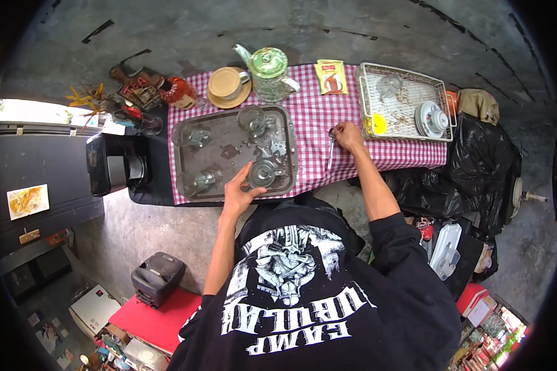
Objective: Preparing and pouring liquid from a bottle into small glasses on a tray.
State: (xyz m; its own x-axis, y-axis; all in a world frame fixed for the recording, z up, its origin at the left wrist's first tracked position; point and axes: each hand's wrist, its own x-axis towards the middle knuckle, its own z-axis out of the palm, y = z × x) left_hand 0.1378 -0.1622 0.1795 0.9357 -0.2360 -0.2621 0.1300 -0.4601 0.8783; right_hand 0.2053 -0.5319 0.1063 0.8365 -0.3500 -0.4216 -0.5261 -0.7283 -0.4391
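My left hand [236, 191] is at the near edge of a dark brown tray [229, 114], its thumb and fingers curved round the side of a clear glass mug [263, 174]. Three more glass mugs stand on the tray: one at the far right [252, 121], one at the far left [190, 135] and one at the near left [195, 181]. Wet patches show on the tray's surface. To the right of the tray, my right hand [349, 136] pinches a metal spoon [331, 151] by one end, over the checked tablecloth [315, 117].
Behind the tray stand a green teapot [268, 65], a lidded cup [226, 82] on a saucer and an orange-brown bottle [178, 91]. A yellow packet [332, 77] lies at the back. A white wire basket [408, 77] with dishes sits at right; a black appliance [108, 164] stands left.
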